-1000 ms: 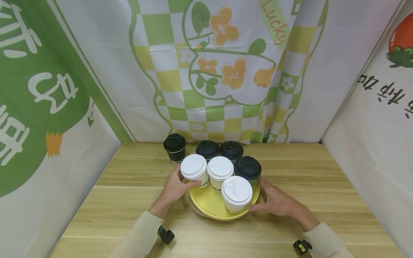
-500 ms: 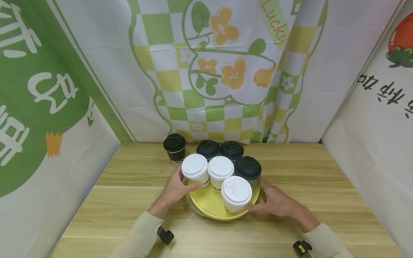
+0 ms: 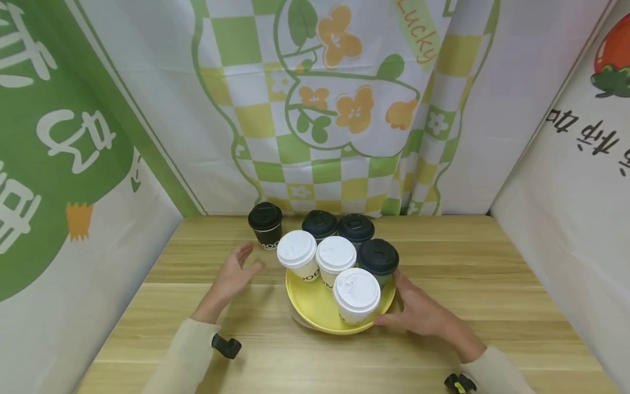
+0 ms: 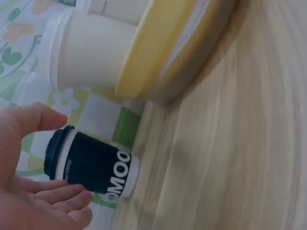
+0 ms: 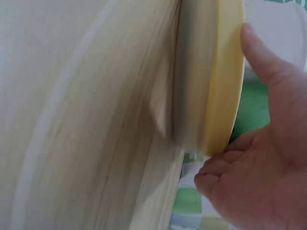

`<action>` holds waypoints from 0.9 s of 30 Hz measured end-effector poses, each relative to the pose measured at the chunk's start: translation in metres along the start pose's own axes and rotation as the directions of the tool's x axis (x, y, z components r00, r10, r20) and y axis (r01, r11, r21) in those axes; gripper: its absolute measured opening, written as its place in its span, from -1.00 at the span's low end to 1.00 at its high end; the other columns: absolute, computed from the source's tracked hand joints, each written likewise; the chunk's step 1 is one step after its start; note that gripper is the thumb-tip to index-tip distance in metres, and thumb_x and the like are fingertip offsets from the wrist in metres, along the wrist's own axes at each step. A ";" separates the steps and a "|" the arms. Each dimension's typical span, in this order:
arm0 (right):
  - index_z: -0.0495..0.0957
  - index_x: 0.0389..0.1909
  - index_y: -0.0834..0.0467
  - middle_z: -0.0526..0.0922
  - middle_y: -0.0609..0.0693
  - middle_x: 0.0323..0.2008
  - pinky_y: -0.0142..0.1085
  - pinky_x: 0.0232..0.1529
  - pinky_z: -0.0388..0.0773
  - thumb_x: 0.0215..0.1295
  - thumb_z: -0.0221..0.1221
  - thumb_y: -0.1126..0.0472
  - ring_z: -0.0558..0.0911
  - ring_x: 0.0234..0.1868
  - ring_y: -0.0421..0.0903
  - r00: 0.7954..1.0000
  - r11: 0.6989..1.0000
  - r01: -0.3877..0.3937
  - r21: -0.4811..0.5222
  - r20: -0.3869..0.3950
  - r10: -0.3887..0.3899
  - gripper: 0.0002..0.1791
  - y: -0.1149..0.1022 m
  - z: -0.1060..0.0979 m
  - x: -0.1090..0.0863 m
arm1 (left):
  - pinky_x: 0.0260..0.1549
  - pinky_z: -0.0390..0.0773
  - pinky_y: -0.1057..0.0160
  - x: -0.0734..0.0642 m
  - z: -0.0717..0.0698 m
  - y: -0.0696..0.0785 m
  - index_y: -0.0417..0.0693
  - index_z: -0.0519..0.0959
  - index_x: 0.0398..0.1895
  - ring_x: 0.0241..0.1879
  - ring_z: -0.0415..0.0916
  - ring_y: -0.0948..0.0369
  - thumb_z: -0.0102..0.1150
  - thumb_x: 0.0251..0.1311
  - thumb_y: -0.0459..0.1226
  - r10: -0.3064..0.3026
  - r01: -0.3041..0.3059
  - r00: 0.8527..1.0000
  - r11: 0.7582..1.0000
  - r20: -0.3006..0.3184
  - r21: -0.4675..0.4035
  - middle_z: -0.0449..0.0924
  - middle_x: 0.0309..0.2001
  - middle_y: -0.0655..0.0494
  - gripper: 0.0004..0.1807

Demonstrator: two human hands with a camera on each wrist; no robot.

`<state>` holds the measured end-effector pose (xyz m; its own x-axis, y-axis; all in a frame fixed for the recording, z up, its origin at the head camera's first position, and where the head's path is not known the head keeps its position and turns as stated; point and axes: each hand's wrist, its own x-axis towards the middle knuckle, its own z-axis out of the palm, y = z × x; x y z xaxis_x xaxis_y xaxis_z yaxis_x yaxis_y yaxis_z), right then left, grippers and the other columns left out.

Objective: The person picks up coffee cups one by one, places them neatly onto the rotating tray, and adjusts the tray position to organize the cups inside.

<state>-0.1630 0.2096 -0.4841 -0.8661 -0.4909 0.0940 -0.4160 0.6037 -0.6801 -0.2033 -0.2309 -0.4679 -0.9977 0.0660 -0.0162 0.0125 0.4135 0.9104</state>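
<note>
My left hand point(image 3: 235, 276) is off the tray, fingers apart and holding nothing. Just beyond its fingertips a black paper coffee cup point(image 3: 266, 226) stands upright on the table, to the left of the tray; the left wrist view shows this cup point(image 4: 91, 165) past the thumb and fingers. A round yellow tray point(image 3: 315, 306) on a pale base bears three white-lidded cups point(image 3: 336, 257) in front and three black-lidded cups point(image 3: 378, 257) behind and to the right. My right hand point(image 3: 420, 306) grips the tray's right rim, with the thumb on the edge in the right wrist view.
The wooden table point(image 3: 492, 306) extends on both sides of the tray. A patterned curtain point(image 3: 330, 180) hangs along its back edge, and printed fabric walls point(image 3: 566, 208) close in both sides.
My left hand has let go of the front-left white cup and moved left, away from the tray. My right hand stays at the tray rim. The head view has shifted slightly.
</note>
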 end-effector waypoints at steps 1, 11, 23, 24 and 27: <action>-0.45 0.73 0.07 -0.17 0.34 0.71 0.29 0.62 0.04 0.11 0.54 -0.27 0.02 0.68 0.34 1.000 1.000 -0.006 0.007 -0.004 0.006 0.55 -0.002 0.001 -0.001 | 0.69 -0.05 -0.18 0.003 -0.002 0.000 -0.38 -0.03 0.65 0.68 -0.07 -0.26 0.23 0.45 -0.21 -0.016 0.016 1.000 1.000 -0.017 0.016 -0.01 0.67 -0.37 -0.09; -0.46 0.73 0.01 -0.18 0.34 0.71 0.24 0.63 0.01 0.09 0.57 -0.20 0.01 0.69 0.30 0.996 0.998 -0.037 0.043 -0.076 0.041 0.56 -0.015 0.011 -0.007 | 0.67 0.02 -0.22 0.040 -0.004 -0.012 -0.36 -0.10 0.68 0.69 -0.09 -0.25 0.32 0.41 -0.18 -0.047 0.057 0.993 0.994 -0.111 0.094 -0.07 0.68 -0.38 0.02; -0.40 0.72 0.19 -0.23 0.36 0.70 0.26 0.64 0.03 0.27 0.39 -0.30 -0.03 0.69 0.33 0.989 0.988 -0.151 -0.015 -0.011 0.150 0.42 -0.036 0.015 -0.028 | 0.63 0.13 -0.25 0.073 0.007 -0.016 -0.22 -0.09 0.70 0.70 -0.06 -0.20 0.50 0.27 -0.11 -0.012 0.018 0.991 0.999 -0.135 0.037 -0.04 0.70 -0.30 0.16; -0.41 0.72 0.18 -0.25 0.35 0.71 0.26 0.64 0.02 0.27 0.39 -0.31 -0.04 0.70 0.33 0.987 0.987 -0.162 -0.016 -0.001 0.162 0.41 -0.038 0.015 -0.030 | 0.64 0.10 -0.26 0.075 0.007 -0.016 -0.22 -0.08 0.70 0.69 -0.04 -0.20 0.51 0.26 -0.11 -0.013 0.017 0.990 1.000 -0.142 0.027 -0.02 0.69 -0.30 0.16; -0.41 0.73 0.15 -0.27 0.31 0.71 0.26 0.64 0.02 0.29 0.36 -0.33 -0.04 0.70 0.32 0.979 0.979 -0.201 -0.019 0.027 0.201 0.40 -0.044 0.013 -0.037 | 0.66 0.03 -0.28 0.079 0.010 -0.015 -0.21 -0.03 0.69 0.68 0.02 -0.20 0.53 0.23 -0.11 -0.014 0.014 0.987 1.000 -0.160 -0.005 0.09 0.66 -0.29 0.14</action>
<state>-0.1095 0.1926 -0.4672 -0.9243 -0.3762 -0.0646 -0.2386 0.7015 -0.6715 -0.2813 -0.2232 -0.4873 -0.9956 -0.0861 0.0372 -0.0014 0.4097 0.9122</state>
